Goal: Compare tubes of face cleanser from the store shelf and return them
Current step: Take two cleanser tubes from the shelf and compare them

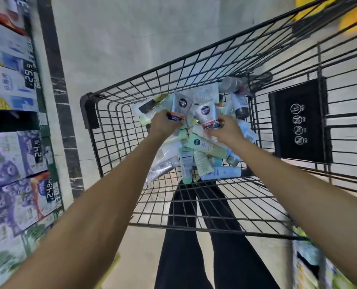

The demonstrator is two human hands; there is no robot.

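Two hands reach into a wire cart [115,130]. Left hand [163,124] pinches the lower end of a silver tube [180,106]; right hand [225,130] grips a matching tube [206,115], both raised over a heap of tubes [196,155]. Fingertips are hidden and labels blurred, seemingly dark round logos with red ends. Shelf boxes [12,155] stand left; bare mesh lies nearer the person.
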